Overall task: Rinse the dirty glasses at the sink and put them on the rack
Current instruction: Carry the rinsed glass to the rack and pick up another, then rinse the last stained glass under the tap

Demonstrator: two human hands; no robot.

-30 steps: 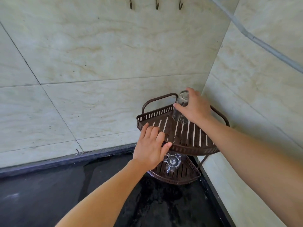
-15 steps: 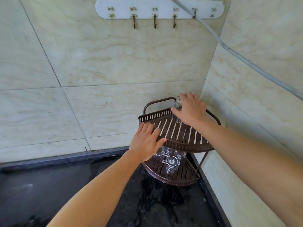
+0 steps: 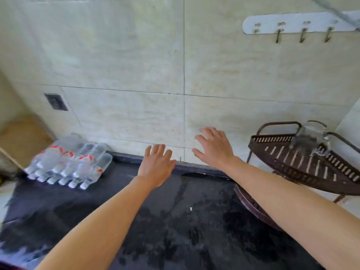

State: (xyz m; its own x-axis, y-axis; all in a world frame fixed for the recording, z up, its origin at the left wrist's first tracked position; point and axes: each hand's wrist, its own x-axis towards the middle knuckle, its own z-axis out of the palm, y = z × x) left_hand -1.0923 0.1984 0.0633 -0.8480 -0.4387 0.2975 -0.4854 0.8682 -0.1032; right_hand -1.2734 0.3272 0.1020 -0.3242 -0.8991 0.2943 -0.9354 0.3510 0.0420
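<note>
A brown two-tier corner rack (image 3: 303, 168) stands at the right on the dark counter. One clear glass (image 3: 309, 139) sits upside down on its top shelf near the back. The lower tier is mostly hidden behind my right forearm. My left hand (image 3: 155, 164) hovers over the counter's back edge with fingers straight and holds nothing. My right hand (image 3: 214, 147) is to the left of the rack, apart from it, fingers spread and empty.
A pack of clear plastic bottles (image 3: 68, 162) with red labels lies at the back left of the wet black counter (image 3: 175, 221). A white hook strip (image 3: 296, 24) hangs on the tiled wall. A dark wall socket (image 3: 56, 101) sits at the left.
My right hand has let go of the glass, which now stands on the top shelf. Both hands have pulled away from the rack, and my view has swung left.
</note>
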